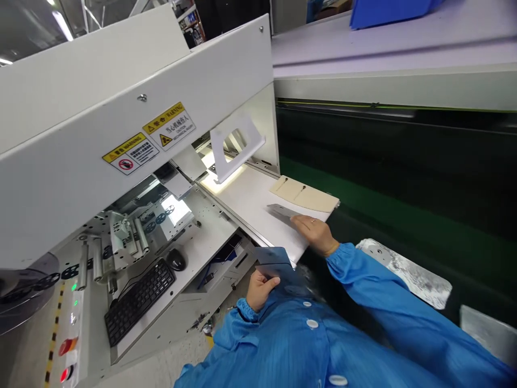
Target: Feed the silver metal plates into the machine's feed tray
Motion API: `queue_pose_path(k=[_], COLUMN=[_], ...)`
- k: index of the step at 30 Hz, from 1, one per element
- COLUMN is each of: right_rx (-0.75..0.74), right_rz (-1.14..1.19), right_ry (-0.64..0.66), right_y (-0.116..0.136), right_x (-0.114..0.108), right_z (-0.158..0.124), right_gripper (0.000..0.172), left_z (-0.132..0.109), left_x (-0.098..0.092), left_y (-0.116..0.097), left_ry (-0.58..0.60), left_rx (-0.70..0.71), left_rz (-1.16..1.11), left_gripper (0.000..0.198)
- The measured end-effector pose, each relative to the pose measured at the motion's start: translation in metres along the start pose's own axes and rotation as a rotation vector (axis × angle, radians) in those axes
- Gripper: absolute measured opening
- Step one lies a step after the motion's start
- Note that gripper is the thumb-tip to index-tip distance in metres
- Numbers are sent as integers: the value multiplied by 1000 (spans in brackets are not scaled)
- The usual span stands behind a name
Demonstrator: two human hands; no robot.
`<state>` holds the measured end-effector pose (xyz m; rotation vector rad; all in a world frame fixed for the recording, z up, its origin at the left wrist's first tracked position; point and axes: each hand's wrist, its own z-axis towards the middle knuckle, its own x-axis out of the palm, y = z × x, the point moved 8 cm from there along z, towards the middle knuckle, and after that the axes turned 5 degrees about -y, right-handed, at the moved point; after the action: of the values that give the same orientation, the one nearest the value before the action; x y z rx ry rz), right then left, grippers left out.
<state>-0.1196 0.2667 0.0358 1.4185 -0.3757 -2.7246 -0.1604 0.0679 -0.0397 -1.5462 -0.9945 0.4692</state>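
My left hand point(262, 289) is closed on a dark, bluish, glossy sheet point(278, 257), thumb on top, close to my body and just off the front end of the white platform. My right hand point(317, 233) pinches a thin grey flat piece point(281, 211) by its near end, tilted over the platform point(258, 196); some of that piece is hidden by the fingers. Beyond the right hand, a cream flat panel point(305, 194) with two small dark marks lies along the platform's right edge. What the sheet and the grey piece are exactly, I cannot tell.
A white machine housing point(133, 129) with warning labels overhangs the platform, and an angled white bracket point(238, 148) hangs above it. To the left are a keyboard point(141, 302), a mouse point(176, 260) and rollers. A dark green belt point(388, 210) runs on the right, carrying a silvery wrapped piece point(407, 275).
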Motion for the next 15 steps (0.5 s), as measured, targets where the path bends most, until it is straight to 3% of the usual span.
queue_pose_path(k=[5,15], right_rx=[-25,72], right_rz=[19,-12], right_ry=[126,285], right_y=[8,20], right_x=[63,103], right_z=[13,46], right_gripper=[37,56], left_z=[7,29], left_x=[-28,-35], left_y=[-4,-11], left_ry=[-106,-115], left_rx=[27,27], left_rz=[-24,-56], left_gripper=[42,40])
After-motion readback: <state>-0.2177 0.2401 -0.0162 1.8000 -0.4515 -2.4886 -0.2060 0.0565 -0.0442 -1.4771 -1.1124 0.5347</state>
